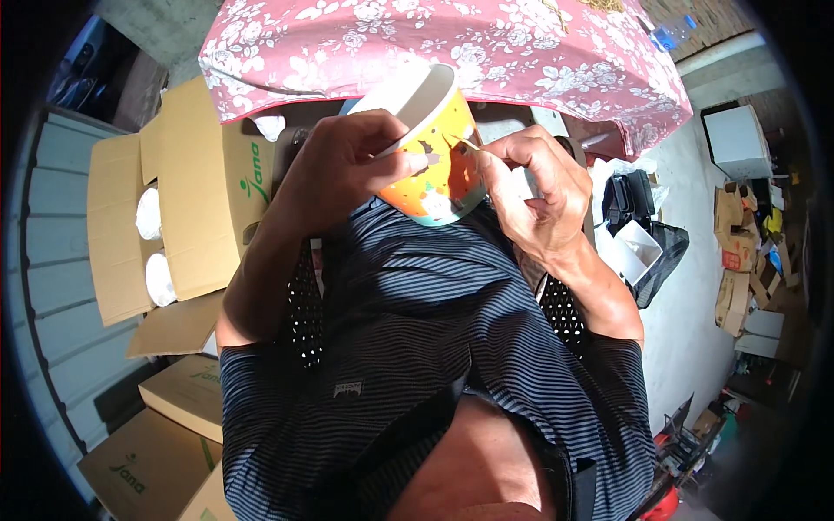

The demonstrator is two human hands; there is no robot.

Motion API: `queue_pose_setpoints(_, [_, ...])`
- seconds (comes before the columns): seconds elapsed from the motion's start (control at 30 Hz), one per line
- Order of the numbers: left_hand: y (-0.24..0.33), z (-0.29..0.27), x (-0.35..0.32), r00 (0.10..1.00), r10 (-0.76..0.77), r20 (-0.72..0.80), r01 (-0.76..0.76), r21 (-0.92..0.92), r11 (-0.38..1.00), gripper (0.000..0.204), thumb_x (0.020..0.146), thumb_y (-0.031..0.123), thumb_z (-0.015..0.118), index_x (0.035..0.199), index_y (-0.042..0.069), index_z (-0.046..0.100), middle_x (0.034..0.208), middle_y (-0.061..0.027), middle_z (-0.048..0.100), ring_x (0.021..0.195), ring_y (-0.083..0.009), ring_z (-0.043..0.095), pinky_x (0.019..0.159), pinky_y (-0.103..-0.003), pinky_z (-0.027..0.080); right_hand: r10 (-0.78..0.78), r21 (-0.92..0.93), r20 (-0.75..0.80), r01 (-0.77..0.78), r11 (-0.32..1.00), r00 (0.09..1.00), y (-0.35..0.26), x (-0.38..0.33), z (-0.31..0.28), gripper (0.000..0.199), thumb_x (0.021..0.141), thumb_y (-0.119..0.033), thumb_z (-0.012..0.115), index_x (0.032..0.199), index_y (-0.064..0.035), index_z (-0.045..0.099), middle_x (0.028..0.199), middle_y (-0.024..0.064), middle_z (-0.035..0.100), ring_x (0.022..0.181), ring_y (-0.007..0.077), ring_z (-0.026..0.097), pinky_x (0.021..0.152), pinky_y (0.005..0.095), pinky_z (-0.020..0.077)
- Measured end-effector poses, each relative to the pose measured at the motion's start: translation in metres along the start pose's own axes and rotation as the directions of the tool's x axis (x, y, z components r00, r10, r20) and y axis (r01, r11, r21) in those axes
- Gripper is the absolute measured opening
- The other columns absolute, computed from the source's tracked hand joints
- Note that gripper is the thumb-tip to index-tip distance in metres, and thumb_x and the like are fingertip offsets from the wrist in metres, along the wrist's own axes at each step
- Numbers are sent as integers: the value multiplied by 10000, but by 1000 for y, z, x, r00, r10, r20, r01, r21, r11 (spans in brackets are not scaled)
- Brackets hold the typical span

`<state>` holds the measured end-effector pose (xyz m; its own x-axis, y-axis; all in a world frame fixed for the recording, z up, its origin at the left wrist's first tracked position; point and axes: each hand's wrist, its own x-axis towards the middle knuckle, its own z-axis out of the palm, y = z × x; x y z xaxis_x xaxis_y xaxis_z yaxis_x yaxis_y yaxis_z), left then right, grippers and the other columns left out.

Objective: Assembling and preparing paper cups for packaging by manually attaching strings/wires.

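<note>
A paper tub (452,181) with a white inside and a yellow-orange printed wall is tilted above my lap, its open mouth facing up and to the left. My left hand (343,161) grips it by the rim, with the thumb pressed on the printed outside and the fingers toward the inner side. Close against the tub's right wall, my right hand (547,187) is closed in a pinch of thumb and forefinger. A small pale tip shows at that pinch, too small to name.
Ahead stands a table with a pink flowered cloth (347,52); a clear plastic bottle (674,33) lies at its far right. An open cardboard box (195,174) with white round things is at left, above more boxes (143,469). A black bag (665,260) with white containers sits right.
</note>
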<state>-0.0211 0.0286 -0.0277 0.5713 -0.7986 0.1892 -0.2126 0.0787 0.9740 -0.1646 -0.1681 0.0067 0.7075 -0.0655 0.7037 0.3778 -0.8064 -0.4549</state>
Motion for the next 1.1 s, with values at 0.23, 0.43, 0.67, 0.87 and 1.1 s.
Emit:
queue_pose_setpoints(0.23, [9,5,0,1000,-17,-18,20,174,985,232,912,90,743,790,15,561,652,59,431,640,-18,375,557,-246,330,-27,-12,13,27,1000,1000,1,1,3,98,832,29,766,882,7,684,790,106,693,626,177,674,540,292,531])
queue_pose_setpoints(0.43, [7,5,0,1000,-6,-21,9,193,981,248,897,74,749,784,24,534,653,49,364,637,-32,337,552,-255,316,-32,1,13,32,999,999,1,1,4,95,837,17,767,888,3,687,787,101,693,608,174,670,522,288,525])
queue_pose_setpoints(0.67, [9,8,-1,1000,2,-6,-1,178,984,155,902,48,731,868,0,588,668,29,483,652,-23,436,586,-243,401,-25,-19,25,26,999,999,5,-2,7,92,842,-2,763,894,0,686,780,102,687,601,185,674,510,295,526])
queue_pose_setpoints(0.87, [23,6,-2,999,-6,35,-1,212,977,156,926,69,740,1009,-8,632,752,-16,636,727,-35,578,639,-245,486,-30,-10,39,30,999,999,7,-3,10,101,838,-9,764,898,0,683,782,100,682,603,194,673,504,302,526])
queue_pose_setpoints(1.1, [33,11,-3,999,17,49,-20,69,997,257,933,80,721,1183,44,675,782,-21,684,731,-45,618,659,-234,493,9,6,73,-9,1000,997,7,-4,10,99,842,-9,763,899,3,683,774,95,668,581,188,654,494,302,510])
